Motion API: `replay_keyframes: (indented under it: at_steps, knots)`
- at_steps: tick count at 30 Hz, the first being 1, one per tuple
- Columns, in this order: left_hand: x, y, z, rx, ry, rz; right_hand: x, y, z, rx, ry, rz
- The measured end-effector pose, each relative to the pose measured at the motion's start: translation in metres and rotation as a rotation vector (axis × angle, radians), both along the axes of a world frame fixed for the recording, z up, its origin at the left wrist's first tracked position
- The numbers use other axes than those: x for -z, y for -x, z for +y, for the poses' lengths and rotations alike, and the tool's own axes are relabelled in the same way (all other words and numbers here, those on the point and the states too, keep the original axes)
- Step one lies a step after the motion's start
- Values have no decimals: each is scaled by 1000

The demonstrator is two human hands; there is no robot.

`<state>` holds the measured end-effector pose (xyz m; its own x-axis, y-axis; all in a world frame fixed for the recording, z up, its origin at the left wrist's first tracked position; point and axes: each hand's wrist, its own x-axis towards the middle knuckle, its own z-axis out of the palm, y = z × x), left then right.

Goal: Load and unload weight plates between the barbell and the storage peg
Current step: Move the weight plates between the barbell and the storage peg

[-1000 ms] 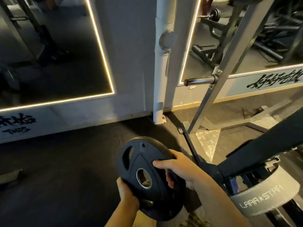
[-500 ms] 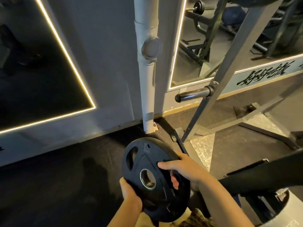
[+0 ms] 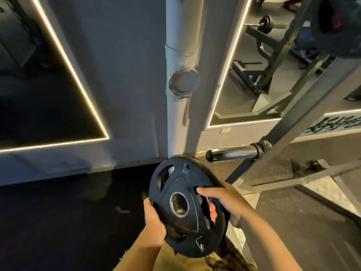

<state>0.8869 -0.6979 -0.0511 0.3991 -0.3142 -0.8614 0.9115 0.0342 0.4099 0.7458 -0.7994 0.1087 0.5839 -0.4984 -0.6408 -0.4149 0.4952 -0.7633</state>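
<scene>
Both hands gripping weight plate (image 3: 181, 194), left hand (image 3: 154, 222) at lower rim, right hand (image 3: 224, 200) through slot

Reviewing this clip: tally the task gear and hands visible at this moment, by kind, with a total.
Weight plates: 1, the black plate held in front of the person
Storage pegs: 1, the bare chrome peg on the rack
Hands: 2, left hand and right hand, both gripping the plate
Total: 4

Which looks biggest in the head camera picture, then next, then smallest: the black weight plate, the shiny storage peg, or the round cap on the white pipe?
1. Black weight plate, though it is nearest the camera.
2. Shiny storage peg.
3. Round cap on the white pipe.
</scene>
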Motion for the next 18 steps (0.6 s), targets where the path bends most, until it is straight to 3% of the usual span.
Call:
replay_keyframes:
  at_steps: [7,13,18]
  knots:
    - [11,-7,-64,143,-55,37,13,-5,-39,154,68,126]
    - [19,-24,-125,255,55,128,11,-21,-78,341,75,157]
    - [23,-36,-160,340,-30,152,14,-36,-106,439,61,190]
